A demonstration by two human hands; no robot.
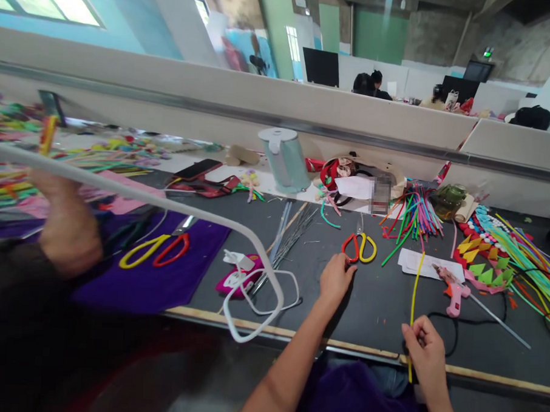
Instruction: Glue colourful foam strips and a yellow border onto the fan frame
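The left hand (338, 281) is at the lower rim of the red loop of the red-and-yellow scissors (359, 247), its fingers bent and drawn nearly together; whether they grip the loop or only touch it, I cannot tell. The scissors lie on the dark surface (370, 319), blades pointing away. To their right and nearer the person, the right hand (426, 349) has thumb and index finger closed on a yellow pipe cleaner (414, 297), which runs upright in view, its lower end past the surface's edge; the other fingers are loosely curled.

Right of the scissors are a fanned bundle of colored pipe cleaners (416, 209), a white paper (409, 262) and a pink glue gun (456, 298) with a glue stick (500, 321) in its back. Farther right lie decorated headbands (486, 273). Beyond the scissors stands a pale green pitcher (286, 161), off to the left, by a low partition (243, 101). Left of the scissors are thin gray stems (294, 234), a magenta pouch (239, 277) and a white bent tube (259, 245) crossing the view. Still farther left, a blurred co-worker's arm (68, 233) is beside a second pair of scissors (157, 249) on purple cloth (162, 286). Past the partition, the room shows monitors (320, 67), seated people (371, 84) and concrete walls.
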